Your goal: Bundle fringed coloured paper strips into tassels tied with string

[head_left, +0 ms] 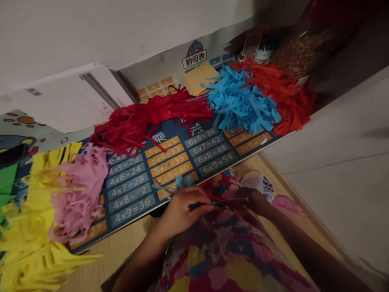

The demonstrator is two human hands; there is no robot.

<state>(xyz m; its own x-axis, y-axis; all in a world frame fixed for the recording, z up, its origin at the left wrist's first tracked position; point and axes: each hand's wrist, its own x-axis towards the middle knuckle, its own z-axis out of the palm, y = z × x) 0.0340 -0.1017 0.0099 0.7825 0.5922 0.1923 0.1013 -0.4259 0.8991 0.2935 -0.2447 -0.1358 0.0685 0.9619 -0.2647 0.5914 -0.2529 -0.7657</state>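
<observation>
My left hand (182,211) is closed in a pinch on a small bundle of paper strips (184,182), blue tips sticking up above the fingers. My right hand (252,198) is closed on the other end of the same bundle, where reddish strips run between the hands. Both hands are over my lap, covered in flowered cloth (221,247), just in front of the table's near edge. On the multiplication-chart mat (182,158) lie heaps of cut paper fringe: red (142,121), blue (240,101), orange-red (282,97), pink (82,186) and yellow (30,235).
A stack of white sheets or boxes (75,97) stands at the back left against the wall. A tan paper square (199,77) lies behind the blue heap. Green paper (6,178) shows at the far left. Pale floor tiles (340,170) lie to the right.
</observation>
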